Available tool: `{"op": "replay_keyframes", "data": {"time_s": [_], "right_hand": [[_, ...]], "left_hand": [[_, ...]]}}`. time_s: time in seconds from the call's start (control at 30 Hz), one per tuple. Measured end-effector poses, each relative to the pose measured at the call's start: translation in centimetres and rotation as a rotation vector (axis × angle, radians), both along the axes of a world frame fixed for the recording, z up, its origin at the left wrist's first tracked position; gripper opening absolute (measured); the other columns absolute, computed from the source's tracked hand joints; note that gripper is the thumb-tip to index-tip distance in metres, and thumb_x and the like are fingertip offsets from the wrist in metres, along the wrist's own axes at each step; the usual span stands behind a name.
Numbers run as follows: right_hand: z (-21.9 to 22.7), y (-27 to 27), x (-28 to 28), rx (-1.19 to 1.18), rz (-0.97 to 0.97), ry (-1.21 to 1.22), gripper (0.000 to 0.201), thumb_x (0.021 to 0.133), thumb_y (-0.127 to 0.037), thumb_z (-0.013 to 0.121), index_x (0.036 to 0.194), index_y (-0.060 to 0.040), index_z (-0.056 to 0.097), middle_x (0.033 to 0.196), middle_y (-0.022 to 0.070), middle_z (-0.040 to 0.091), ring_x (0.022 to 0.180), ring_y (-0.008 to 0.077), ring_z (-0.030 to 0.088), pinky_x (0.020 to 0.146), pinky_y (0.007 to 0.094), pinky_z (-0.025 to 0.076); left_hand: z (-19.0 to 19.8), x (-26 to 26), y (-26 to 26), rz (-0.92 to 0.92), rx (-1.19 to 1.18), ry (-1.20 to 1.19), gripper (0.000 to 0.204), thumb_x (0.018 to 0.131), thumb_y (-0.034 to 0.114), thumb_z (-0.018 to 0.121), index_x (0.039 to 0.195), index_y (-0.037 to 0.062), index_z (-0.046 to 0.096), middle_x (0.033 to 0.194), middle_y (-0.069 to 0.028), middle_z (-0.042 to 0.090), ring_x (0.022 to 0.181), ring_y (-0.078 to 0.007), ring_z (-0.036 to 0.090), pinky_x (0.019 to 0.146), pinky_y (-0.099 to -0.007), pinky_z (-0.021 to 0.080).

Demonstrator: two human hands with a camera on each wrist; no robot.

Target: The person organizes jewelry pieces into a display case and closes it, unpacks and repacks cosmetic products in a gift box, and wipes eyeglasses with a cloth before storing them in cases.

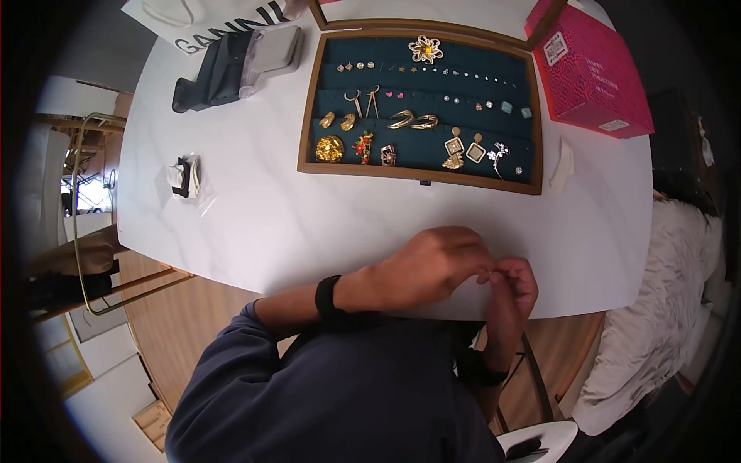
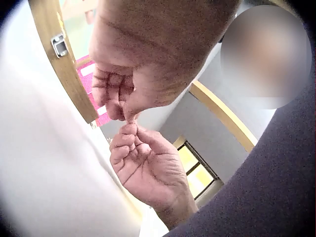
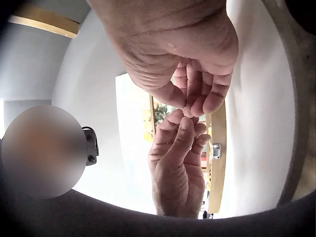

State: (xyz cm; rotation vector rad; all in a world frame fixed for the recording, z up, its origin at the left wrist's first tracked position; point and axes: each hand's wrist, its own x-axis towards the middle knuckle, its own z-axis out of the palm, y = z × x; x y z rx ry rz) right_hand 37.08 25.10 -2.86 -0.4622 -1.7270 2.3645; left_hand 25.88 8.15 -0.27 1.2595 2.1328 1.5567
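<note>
Above the table's front edge, my left hand (image 1: pixel 428 266) and right hand (image 1: pixel 512 289) meet fingertip to fingertip. In the right wrist view, the right hand (image 3: pixel 197 54) pinches something tiny between thumb and index finger, against the pinched fingertips of the left hand (image 3: pixel 173 163). I cannot tell what it is, as the fingertips mostly cover it. Beyond the hands lies an open wooden jewelry case (image 1: pixel 363 171) with dark green rows. It bears stud earrings, hoop earrings (image 1: pixel 413 120), square drop earrings (image 1: pixel 476 150), a gold flower piece (image 1: pixel 425 49) and a silver flower piece (image 1: pixel 498 157).
A pink box (image 1: pixel 594 77) stands right of the case, near a white scrap (image 1: pixel 563 166). At left are a white paper bag (image 1: pixel 174 19), dark display stands (image 1: pixel 220 73), a grey box (image 1: pixel 275 49) and a small clear packet (image 1: pixel 184 177).
</note>
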Motion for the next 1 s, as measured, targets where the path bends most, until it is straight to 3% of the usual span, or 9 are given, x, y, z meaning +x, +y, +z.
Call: {"op": "replay_keyframes", "data": {"time_s": [0.03, 0.17, 0.27, 0.33, 0.37, 0.53, 0.63, 0.9, 1.0], "right_hand": [[0.2, 0.0, 0.0, 0.004, -0.005, -0.003, 0.014, 0.094, 0.005, 0.064, 0.107, 0.0023, 0.064, 0.094, 0.0074, 0.068, 0.086, 0.0138, 0.064, 0.083, 0.0281, 0.051], [0.8, 0.1, -0.2, 0.041, -0.008, -0.015, 0.014, 0.095, 0.005, 0.063, 0.108, 0.0026, 0.063, 0.096, 0.0079, 0.068, 0.091, 0.0149, 0.066, 0.084, 0.0282, 0.051], [1.7, 0.4, -0.9, 0.058, -0.020, -0.004, 0.014, 0.094, 0.007, 0.064, 0.107, 0.0030, 0.064, 0.099, 0.0084, 0.068, 0.094, 0.0152, 0.067, 0.086, 0.0283, 0.052], [2.4, 0.5, -1.3, 0.054, -0.038, -0.009, 0.014, 0.094, 0.008, 0.064, 0.107, 0.0031, 0.064, 0.101, 0.0086, 0.067, 0.096, 0.0152, 0.067, 0.087, 0.0286, 0.053], [2.6, 0.4, -1.8, 0.071, -0.043, 0.025, 0.016, 0.093, 0.010, 0.065, 0.107, 0.0030, 0.064, 0.102, 0.0087, 0.067, 0.096, 0.0151, 0.067, 0.088, 0.0292, 0.054], [3.3, 0.2, -2.6, 0.183, -0.085, 0.069, 0.018, 0.091, 0.012, 0.066, 0.107, 0.0028, 0.065, 0.103, 0.0076, 0.068, 0.097, 0.0148, 0.068, 0.090, 0.0304, 0.056], [3.1, 0.2, -2.9, 0.269, -0.059, 0.099, 0.018, 0.091, 0.012, 0.066, 0.107, 0.0023, 0.065, 0.102, 0.0069, 0.069, 0.098, 0.0146, 0.069, 0.089, 0.0296, 0.056], [3.7, -0.5, -3.6, 0.426, -0.033, 0.061, 0.021, 0.088, 0.008, 0.070, 0.107, 0.0000, 0.066, 0.098, 0.0070, 0.073, 0.089, 0.0128, 0.072, 0.085, 0.0296, 0.058], [4.1, -0.8, -4.0, 0.421, -0.059, 0.060, 0.022, 0.088, 0.008, 0.071, 0.107, 0.0001, 0.065, 0.098, 0.0071, 0.073, 0.088, 0.0128, 0.072, 0.086, 0.0297, 0.058]], "left_hand": [[0.2, 0.0, 0.0, 0.001, 0.041, -0.161, 0.015, 0.084, -0.001, 0.074, 0.098, 0.0040, 0.073, 0.096, -0.0106, 0.070, 0.092, -0.0313, 0.069, 0.084, -0.0389, 0.056], [0.2, -0.4, 0.0, -0.074, 0.051, -0.332, 0.015, 0.088, -0.002, 0.075, 0.102, 0.0027, 0.073, 0.099, -0.0107, 0.072, 0.093, -0.0274, 0.071, 0.085, -0.0361, 0.056], [0.3, -1.0, 0.0, -0.131, 0.097, -0.576, 0.015, 0.090, -0.004, 0.074, 0.105, 0.0015, 0.073, 0.101, -0.0074, 0.073, 0.096, -0.0189, 0.071, 0.086, -0.0322, 0.056], [0.5, -1.3, 0.3, -0.112, 0.190, -0.933, 0.019, 0.092, -0.006, 0.073, 0.110, 0.0003, 0.071, 0.102, -0.0038, 0.072, 0.098, -0.0132, 0.069, 0.088, -0.0290, 0.055], [0.8, -1.3, 0.4, -0.021, 0.171, -0.932, 0.025, 0.092, -0.008, 0.073, 0.116, 0.0001, 0.070, 0.102, -0.0032, 0.071, 0.099, -0.0121, 0.068, 0.091, -0.0280, 0.056], [0.7, -1.8, 0.4, 0.017, 0.113, -0.707, 0.031, 0.091, -0.009, 0.073, 0.121, 0.0012, 0.070, 0.110, -0.0038, 0.070, 0.099, -0.0114, 0.067, 0.091, -0.0289, 0.056], [0.6, -1.6, 0.5, 0.051, 0.122, -0.664, 0.030, 0.090, -0.005, 0.075, 0.119, 0.0041, 0.072, 0.101, -0.0023, 0.072, 0.092, -0.0110, 0.069, 0.086, -0.0272, 0.056], [0.8, -2.0, 0.3, 0.102, 0.081, -0.191, 0.023, 0.087, -0.007, 0.077, 0.108, 0.0017, 0.075, 0.099, -0.0079, 0.071, 0.089, -0.0171, 0.070, 0.079, -0.0276, 0.056], [0.6, -1.8, 0.4, 0.103, 0.153, -0.387, 0.022, 0.088, -0.006, 0.076, 0.109, 0.0009, 0.075, 0.099, -0.0076, 0.072, 0.089, -0.0161, 0.070, 0.081, -0.0279, 0.056]]}}
